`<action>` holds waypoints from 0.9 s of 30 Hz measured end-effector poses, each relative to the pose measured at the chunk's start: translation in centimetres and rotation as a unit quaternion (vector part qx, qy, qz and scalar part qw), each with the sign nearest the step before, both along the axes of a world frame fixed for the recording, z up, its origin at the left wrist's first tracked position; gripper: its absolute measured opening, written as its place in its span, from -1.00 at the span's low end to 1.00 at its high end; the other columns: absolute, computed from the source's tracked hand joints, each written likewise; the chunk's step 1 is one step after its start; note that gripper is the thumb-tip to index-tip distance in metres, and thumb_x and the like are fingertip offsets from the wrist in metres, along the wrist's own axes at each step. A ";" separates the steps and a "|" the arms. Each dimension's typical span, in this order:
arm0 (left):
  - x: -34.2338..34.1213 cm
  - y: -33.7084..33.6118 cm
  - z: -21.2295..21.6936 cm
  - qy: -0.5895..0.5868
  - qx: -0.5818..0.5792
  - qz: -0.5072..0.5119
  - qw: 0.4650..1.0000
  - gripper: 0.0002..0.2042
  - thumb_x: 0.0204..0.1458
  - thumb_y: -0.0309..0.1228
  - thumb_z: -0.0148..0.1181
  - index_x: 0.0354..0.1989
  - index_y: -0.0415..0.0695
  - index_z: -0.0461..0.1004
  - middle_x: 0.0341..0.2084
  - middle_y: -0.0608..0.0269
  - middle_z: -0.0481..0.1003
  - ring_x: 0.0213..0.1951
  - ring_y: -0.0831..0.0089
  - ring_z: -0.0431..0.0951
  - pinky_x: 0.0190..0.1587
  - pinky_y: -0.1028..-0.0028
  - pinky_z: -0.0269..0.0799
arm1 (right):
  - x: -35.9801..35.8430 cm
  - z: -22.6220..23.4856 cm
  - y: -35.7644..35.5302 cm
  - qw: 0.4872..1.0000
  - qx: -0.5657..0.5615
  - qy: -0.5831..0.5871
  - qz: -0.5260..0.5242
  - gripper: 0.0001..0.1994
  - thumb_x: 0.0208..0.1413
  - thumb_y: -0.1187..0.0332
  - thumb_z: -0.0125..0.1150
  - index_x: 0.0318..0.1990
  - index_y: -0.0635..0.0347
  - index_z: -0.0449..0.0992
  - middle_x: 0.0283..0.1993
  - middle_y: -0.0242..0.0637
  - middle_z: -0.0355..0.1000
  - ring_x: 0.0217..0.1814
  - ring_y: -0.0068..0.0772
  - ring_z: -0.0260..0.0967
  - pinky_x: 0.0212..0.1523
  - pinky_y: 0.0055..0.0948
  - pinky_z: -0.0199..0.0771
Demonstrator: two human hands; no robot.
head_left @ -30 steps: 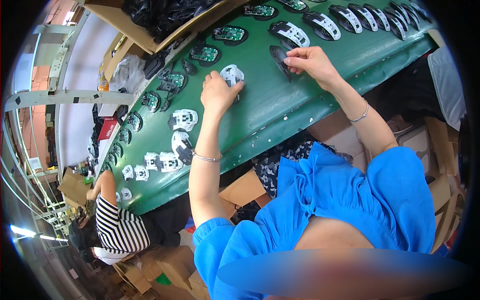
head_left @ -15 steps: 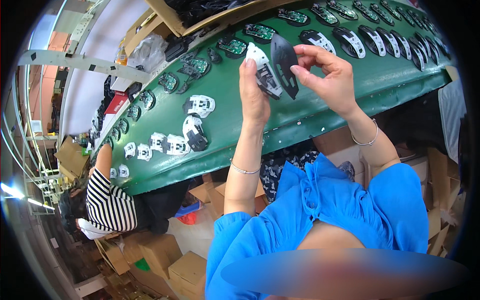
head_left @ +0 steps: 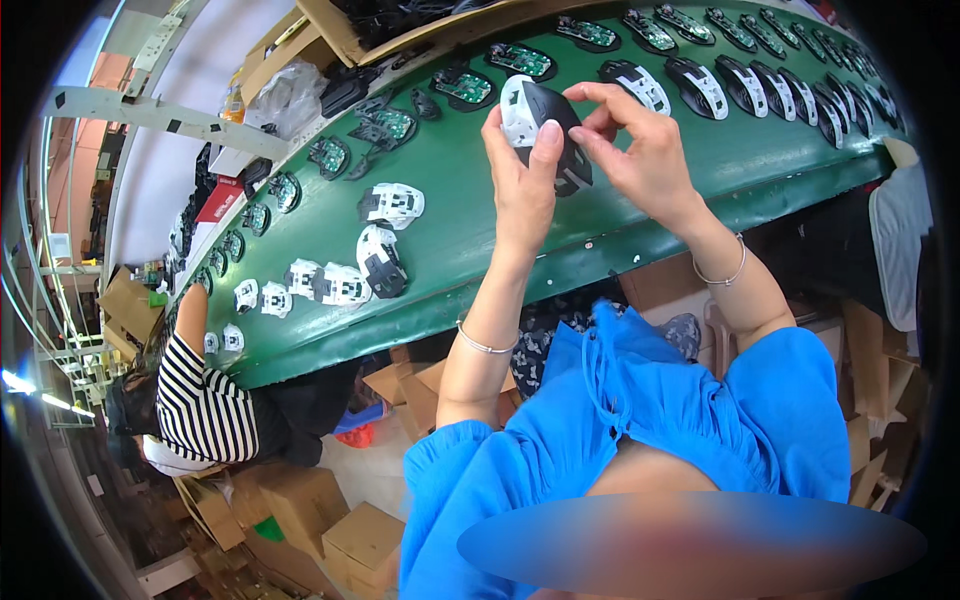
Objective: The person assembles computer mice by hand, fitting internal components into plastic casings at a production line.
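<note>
My left hand [head_left: 525,185] grips a white computer-mouse shell [head_left: 517,108], lifted above the green conveyor belt [head_left: 600,225]. My right hand [head_left: 645,150] holds a black mouse cover [head_left: 560,125] pressed against that white shell, fingers pinching its upper edge. The two parts meet between my hands. On the belt to the left lie white and black mouse parts [head_left: 382,262] and another white shell [head_left: 392,204]. Both wrists wear thin bracelets.
Rows of black mouse bodies [head_left: 700,85] and green circuit boards [head_left: 520,62] line the belt's far side. A person in a striped shirt [head_left: 195,405] sits at the belt to the left. Cardboard boxes [head_left: 365,540] stand on the floor below.
Both hands picked the white shell and black cover off the belt, raised them and brought them together, nearer to the camera.
</note>
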State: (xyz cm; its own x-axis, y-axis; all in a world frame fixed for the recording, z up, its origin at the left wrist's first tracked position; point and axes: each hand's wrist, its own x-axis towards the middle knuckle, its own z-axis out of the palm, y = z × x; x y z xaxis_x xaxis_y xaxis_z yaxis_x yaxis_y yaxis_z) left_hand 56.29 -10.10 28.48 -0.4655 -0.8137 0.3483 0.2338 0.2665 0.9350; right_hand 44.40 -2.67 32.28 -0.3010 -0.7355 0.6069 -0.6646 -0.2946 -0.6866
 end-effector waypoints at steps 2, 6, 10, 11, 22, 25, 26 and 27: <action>0.2 0.2 0.2 0.036 0.046 -0.030 0.998 -0.40 0.18 0.00 -0.10 0.15 -0.29 0.05 -0.09 0.11 0.29 -0.12 0.48 0.34 -0.09 0.51 0.31 | 0.0 0.0 0.1 0.999 -0.011 -0.024 0.018 -0.66 -0.09 0.61 0.22 -0.09 0.21 0.44 -0.51 -0.34 0.42 -0.50 -0.57 0.37 -0.44 -0.57 0.42; -0.4 1.5 -0.2 0.053 0.078 -0.031 0.995 -0.45 0.17 -0.07 -0.03 0.14 -0.26 0.08 -0.14 0.19 0.30 -0.15 0.53 0.32 -0.08 0.52 0.28 | 0.6 -0.1 0.3 0.998 -0.054 0.012 0.017 -0.67 -0.12 0.64 0.20 -0.13 0.22 0.44 -0.51 -0.29 0.43 -0.54 -0.48 0.38 -0.47 -0.56 0.40; -0.3 1.2 -0.7 0.052 0.085 -0.015 0.995 -0.52 0.19 -0.10 -0.05 0.09 -0.23 0.15 -0.19 0.26 0.31 -0.20 0.58 0.33 -0.14 0.55 0.30 | 0.7 0.4 0.0 0.995 -0.057 0.078 0.028 -0.71 -0.13 0.62 0.18 -0.17 0.21 0.42 -0.56 -0.30 0.39 -0.58 -0.43 0.36 -0.53 -0.54 0.36; 0.0 0.9 -0.8 0.092 0.130 -0.037 0.986 -0.51 0.19 -0.10 -0.04 0.10 -0.24 0.14 -0.18 0.21 0.32 -0.18 0.56 0.35 -0.14 0.54 0.32 | 0.7 0.6 -0.1 0.997 -0.023 0.053 0.052 -0.72 -0.11 0.61 0.18 -0.19 0.20 0.40 -0.57 -0.31 0.38 -0.58 -0.44 0.35 -0.54 -0.53 0.34; 0.1 1.3 -0.5 0.097 0.142 -0.009 0.985 -0.53 0.22 0.05 -0.22 -0.05 -0.15 0.26 -0.28 0.35 0.36 -0.24 0.61 0.36 -0.14 0.54 0.30 | 0.8 0.9 0.0 0.991 -0.042 0.109 0.059 -0.80 -0.11 0.59 0.17 -0.31 0.18 0.34 -0.53 -0.28 0.34 -0.54 -0.34 0.33 -0.52 -0.43 0.33; 0.2 1.0 -0.7 0.057 0.084 0.009 0.995 -0.64 0.22 -0.09 -0.10 -0.06 -0.15 0.24 -0.27 0.34 0.34 -0.23 0.62 0.35 -0.14 0.58 0.29 | 1.2 0.6 0.2 0.965 -0.097 0.239 0.036 -0.82 -0.12 0.59 0.17 -0.33 0.19 0.36 -0.52 -0.26 0.35 -0.53 -0.32 0.35 -0.51 -0.41 0.35; 0.0 1.1 -0.6 0.066 0.113 -0.001 0.991 -0.70 0.21 -0.19 -0.04 -0.09 -0.17 0.25 -0.31 0.33 0.34 -0.27 0.63 0.35 -0.20 0.58 0.31 | 1.1 0.6 0.1 0.966 -0.107 0.232 0.037 -0.83 -0.11 0.55 0.21 -0.33 0.21 0.37 -0.52 -0.29 0.35 -0.52 -0.37 0.36 -0.49 -0.45 0.37; 0.0 1.1 -0.6 0.067 0.113 -0.003 0.991 -0.70 0.21 -0.19 -0.04 -0.09 -0.17 0.25 -0.31 0.33 0.34 -0.27 0.63 0.35 -0.20 0.58 0.31 | 1.1 0.5 0.1 0.966 -0.107 0.232 0.034 -0.83 -0.11 0.55 0.21 -0.33 0.21 0.37 -0.52 -0.29 0.35 -0.52 -0.37 0.36 -0.49 -0.45 0.37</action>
State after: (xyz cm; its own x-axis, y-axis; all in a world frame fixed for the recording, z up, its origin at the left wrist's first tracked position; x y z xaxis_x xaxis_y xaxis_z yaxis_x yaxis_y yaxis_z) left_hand 56.28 -8.97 27.88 -0.4331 -0.8752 0.2155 0.3601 0.0512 0.9315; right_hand 45.46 -2.60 32.78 0.0854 -0.5868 0.8052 -0.8602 -0.4512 -0.2375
